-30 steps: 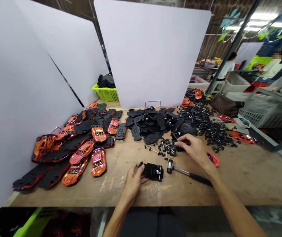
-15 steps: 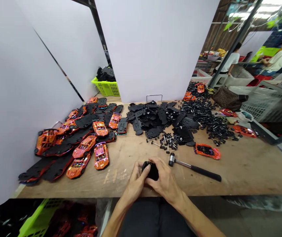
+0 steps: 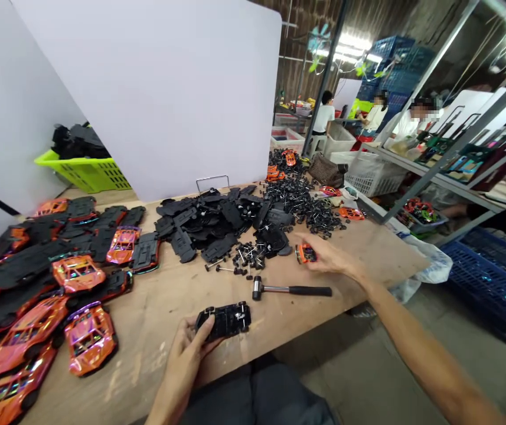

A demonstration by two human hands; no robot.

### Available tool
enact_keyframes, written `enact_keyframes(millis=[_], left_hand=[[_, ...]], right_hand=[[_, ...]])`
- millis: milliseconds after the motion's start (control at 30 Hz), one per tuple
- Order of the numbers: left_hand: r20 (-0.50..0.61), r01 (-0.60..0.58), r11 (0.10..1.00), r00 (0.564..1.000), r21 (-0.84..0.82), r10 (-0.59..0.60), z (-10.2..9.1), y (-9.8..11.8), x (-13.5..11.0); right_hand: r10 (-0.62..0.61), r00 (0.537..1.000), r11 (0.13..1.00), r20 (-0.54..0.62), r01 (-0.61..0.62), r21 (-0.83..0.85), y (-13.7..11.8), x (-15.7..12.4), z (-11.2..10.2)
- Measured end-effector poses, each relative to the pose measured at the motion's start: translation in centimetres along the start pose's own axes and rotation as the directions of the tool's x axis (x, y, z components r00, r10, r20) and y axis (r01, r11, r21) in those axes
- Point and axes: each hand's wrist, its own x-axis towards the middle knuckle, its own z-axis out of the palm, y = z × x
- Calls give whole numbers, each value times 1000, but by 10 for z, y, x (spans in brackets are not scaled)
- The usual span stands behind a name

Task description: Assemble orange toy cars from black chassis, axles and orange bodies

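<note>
My left hand (image 3: 186, 354) grips a black toy-car chassis (image 3: 225, 320) with wheels, held just above the wooden table's (image 3: 279, 313) near edge. My right hand (image 3: 327, 258) reaches out to the right and closes its fingers on an orange toy-car body shell (image 3: 306, 253) lying on the table. A small black hammer (image 3: 290, 290) lies between the two hands. Loose axles with wheels (image 3: 244, 260) sit just beyond the hammer.
A heap of black chassis plates (image 3: 217, 221) and wheels (image 3: 306, 206) fills the table's middle. Finished orange cars (image 3: 80, 271) cover the left side. White partitions (image 3: 155, 88) stand behind, with a green basket (image 3: 84, 171). People work at benches and shelves on the right.
My right hand left the chassis and reached right to the orange shell. The left hand keeps the chassis. My head has turned to the right.
</note>
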Motion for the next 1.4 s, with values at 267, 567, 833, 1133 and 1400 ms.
enact_keyframes(millis=[267, 567, 833, 1133, 1400], left_hand=[[-28, -70, 985, 997, 157, 75, 6, 13, -9], [-2, 24, 1000, 1000, 9, -24, -3, 13, -4], [144, 128, 982, 984, -136, -109, -12, 5, 10], [95, 11, 1000, 995, -26, -8, -7, 6, -2], [128, 53, 992, 991, -115, -38, -9, -5, 0]], right_hand=[[88, 923, 982, -375, -18, 186, 30, -47, 49], [98, 992, 994, -80, -102, -49, 16, -33, 25], [-339, 941, 899, 11, 320, 299, -147, 11, 99], [-394, 908, 896, 141, 345, 279, -164, 23, 116], [-346, 919, 936, 187, 323, 141, -173, 11, 122]])
